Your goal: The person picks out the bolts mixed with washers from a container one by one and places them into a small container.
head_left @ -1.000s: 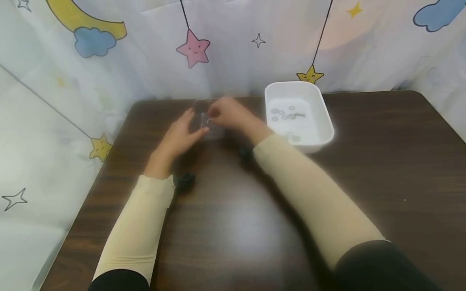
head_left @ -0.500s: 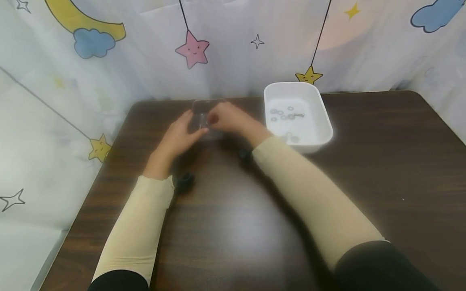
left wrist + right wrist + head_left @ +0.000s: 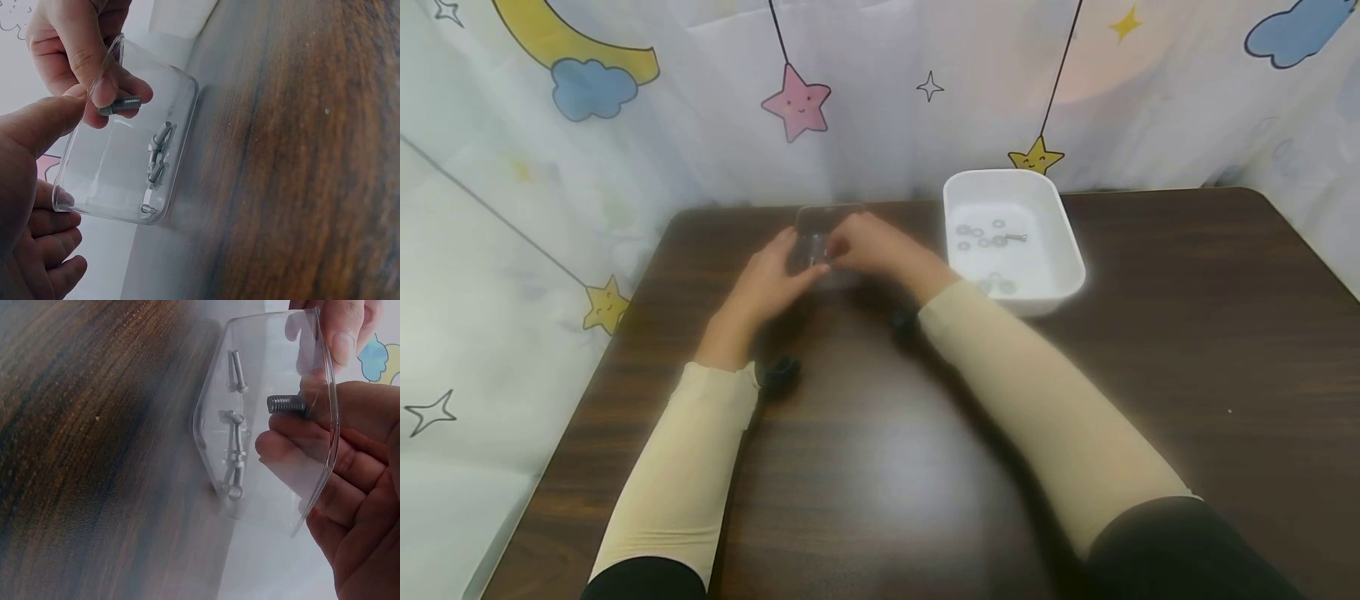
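Note:
At the far side of the table, my left hand [image 3: 766, 273] holds a clear plastic box [image 3: 103, 172] at its rim, thumb on one side and fingers at another. My right hand [image 3: 878, 247] reaches in over the rim. Between its thumb and fingers it pinches a grey threaded bolt [image 3: 124, 105], held above the box's floor; the bolt's head is partly hidden by the fingertips. Several thin silver screws [image 3: 237, 434] lie at the bottom of the box, some with what look like nuts or collars on them. In the head view the hands cover much of the box.
Right of the hands stands a white bin [image 3: 1066, 271], with several flat washers [image 3: 984, 242] and one screw [image 3: 1017, 237] inside. Both rest on a dark wooden table [image 3: 910, 467]. A printed curtain [image 3: 880, 125] hangs behind the table's back edge.
Over the last second my right hand has dipped slightly into the clear box. My left hand keeps its place at the rim, and the white bin has not moved.

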Available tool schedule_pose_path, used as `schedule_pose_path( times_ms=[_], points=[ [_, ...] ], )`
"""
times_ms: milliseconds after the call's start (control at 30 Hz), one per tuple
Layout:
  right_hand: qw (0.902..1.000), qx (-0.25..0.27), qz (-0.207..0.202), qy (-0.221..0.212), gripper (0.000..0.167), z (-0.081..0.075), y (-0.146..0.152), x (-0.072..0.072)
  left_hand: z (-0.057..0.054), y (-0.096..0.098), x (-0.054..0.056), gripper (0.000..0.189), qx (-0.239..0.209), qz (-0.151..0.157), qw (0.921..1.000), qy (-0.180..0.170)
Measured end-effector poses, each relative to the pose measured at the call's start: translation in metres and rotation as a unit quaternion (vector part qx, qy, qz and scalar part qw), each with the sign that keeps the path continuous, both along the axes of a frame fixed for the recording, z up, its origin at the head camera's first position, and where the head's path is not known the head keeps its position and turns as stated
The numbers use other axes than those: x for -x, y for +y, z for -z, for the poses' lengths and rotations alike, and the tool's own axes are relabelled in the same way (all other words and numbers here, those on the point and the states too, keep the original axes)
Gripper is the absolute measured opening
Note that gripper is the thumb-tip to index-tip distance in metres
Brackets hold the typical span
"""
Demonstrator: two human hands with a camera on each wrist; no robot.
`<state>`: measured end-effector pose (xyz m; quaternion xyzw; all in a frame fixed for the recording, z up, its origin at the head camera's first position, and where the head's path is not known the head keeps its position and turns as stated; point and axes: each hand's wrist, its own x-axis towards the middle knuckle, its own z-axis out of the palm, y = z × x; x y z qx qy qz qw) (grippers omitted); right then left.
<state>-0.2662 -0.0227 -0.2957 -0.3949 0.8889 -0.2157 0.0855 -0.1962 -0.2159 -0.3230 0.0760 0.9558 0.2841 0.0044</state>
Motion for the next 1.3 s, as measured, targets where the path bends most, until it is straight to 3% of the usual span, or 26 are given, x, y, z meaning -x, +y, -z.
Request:
schedule_pose_path(
  times_ms=[667, 1300],
  points=[
    [0.9981, -0.048, -0.039, 0.004, 0.019, 0.0024, -0.0044, 0.0005, 0.0003, -0.0010, 0.0003, 0.097, 0.006, -0.004, 1.0000, -0.006],
    [0.9974, -0.049, -0.052, 0.001, 0.020, 0.0032, -0.0027, 0.0006, 0.0006, -0.0006, 0.0003, 0.097, -0.001, -0.002, 0.9999, -0.010]
  ],
)
